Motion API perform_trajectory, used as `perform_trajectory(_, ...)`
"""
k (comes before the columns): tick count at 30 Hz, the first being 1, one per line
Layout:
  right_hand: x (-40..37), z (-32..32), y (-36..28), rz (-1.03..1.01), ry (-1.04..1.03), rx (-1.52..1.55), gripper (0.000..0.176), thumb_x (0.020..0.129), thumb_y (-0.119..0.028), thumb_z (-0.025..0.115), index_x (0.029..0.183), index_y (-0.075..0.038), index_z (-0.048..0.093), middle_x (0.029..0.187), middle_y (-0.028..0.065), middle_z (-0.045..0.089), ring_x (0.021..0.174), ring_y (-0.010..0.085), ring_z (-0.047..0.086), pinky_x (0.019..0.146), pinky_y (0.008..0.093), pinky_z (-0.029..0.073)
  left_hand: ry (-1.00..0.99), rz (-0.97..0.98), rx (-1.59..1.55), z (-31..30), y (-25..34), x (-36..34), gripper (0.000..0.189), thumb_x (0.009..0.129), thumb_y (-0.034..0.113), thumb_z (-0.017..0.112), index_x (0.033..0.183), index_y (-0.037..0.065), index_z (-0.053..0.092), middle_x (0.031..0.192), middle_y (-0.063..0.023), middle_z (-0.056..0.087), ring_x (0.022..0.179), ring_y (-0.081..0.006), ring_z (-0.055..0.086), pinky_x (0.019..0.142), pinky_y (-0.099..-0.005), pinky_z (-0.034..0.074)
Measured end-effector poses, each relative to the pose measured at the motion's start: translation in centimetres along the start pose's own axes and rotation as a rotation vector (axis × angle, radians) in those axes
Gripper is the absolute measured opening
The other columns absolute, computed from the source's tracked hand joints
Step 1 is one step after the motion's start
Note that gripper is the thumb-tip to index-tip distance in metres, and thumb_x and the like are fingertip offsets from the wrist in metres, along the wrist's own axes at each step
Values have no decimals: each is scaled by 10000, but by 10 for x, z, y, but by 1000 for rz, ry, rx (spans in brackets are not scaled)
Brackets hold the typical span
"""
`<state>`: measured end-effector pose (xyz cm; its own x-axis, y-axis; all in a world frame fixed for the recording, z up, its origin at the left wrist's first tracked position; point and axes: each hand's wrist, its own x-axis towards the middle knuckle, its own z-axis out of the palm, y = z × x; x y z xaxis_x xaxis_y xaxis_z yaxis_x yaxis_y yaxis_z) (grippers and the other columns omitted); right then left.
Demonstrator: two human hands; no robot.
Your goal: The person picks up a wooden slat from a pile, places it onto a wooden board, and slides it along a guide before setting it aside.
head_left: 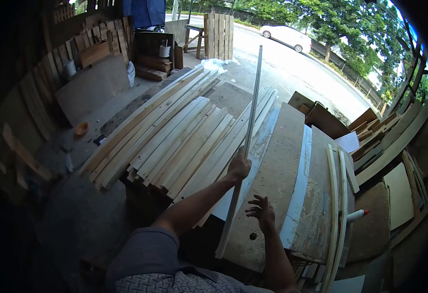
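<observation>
My left hand [239, 167] is closed around a long, narrow wooden strip [255, 97] near its middle. The strip is tilted, its far end raised towards the road and its near end low by my body. To its right, my right hand [261, 213] is held above the worktable [278, 161] with fingers spread, touching nothing that I can see. Left of the strip, several pale wooden slats [184, 141] lie side by side in a stack.
Two long slats [342, 195] lie along the table's right side, beside a white glue bottle with a red tip [356, 216]. Boards [389, 141] lean at far right. Planks and a panel [93, 88] stand at left. A white car [286, 37] is on the road.
</observation>
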<state>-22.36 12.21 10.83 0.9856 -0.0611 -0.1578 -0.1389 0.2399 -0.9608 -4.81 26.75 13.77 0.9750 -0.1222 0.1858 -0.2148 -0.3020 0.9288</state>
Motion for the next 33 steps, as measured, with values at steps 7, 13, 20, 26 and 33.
perform_trajectory(7, -68, -69, 32, 104, 235, -198, 593, 1032, -497, 408, 1212, 48, 556, 945, 150, 660, 683, 229, 686, 562, 337, 592, 23, -72, 563, -234, -80, 39, 640, 892, 254, 575, 1453, 34, 361, 1283, -271, 576, 1194, -403, 567, 1013, -473, 452)
perform_trajectory(13, -164, -143, 53, 128, 612, -181, 514, 1032, -448, 446, 1129, 36, 589, 852, 120, 653, 625, 194, 657, 504, 315, 563, 13, -197, 959, -380, -157, 29, 690, 912, 362, 619, 1498, 113, 350, 1445, -215, 462, 1298, -376, 491, 1058, -472, 424)
perform_trajectory(20, -225, -160, 59, 177, 816, -188, 504, 1005, -486, 490, 1073, -4, 620, 814, 82, 638, 592, 175, 648, 488, 314, 547, 180, -342, 1371, -429, -210, 36, 630, 952, 170, 567, 1520, 195, 295, 1413, -157, 431, 1264, -323, 501, 1035, -563, 392)
perform_trajectory(26, -254, -211, 55, 137, 986, -554, 393, 967, -381, 585, 1014, 3, 657, 824, 114, 657, 709, 235, 652, 636, 362, 538, 362, -280, 1369, -363, -177, 50, 772, 898, 138, 614, 1546, 234, 205, 1550, -100, 294, 1398, -330, 349, 1039, -585, 395)
perform_trajectory(33, -293, -362, 44, 434, 1245, -1396, 404, 870, -232, 661, 1216, -32, 599, 1250, 185, 578, 1189, 348, 545, 987, 454, 452, 372, 179, 1223, -273, -126, 7, 762, 842, 103, 662, 1512, 151, 302, 1561, -130, 281, 1437, -351, 291, 1093, -556, 367)
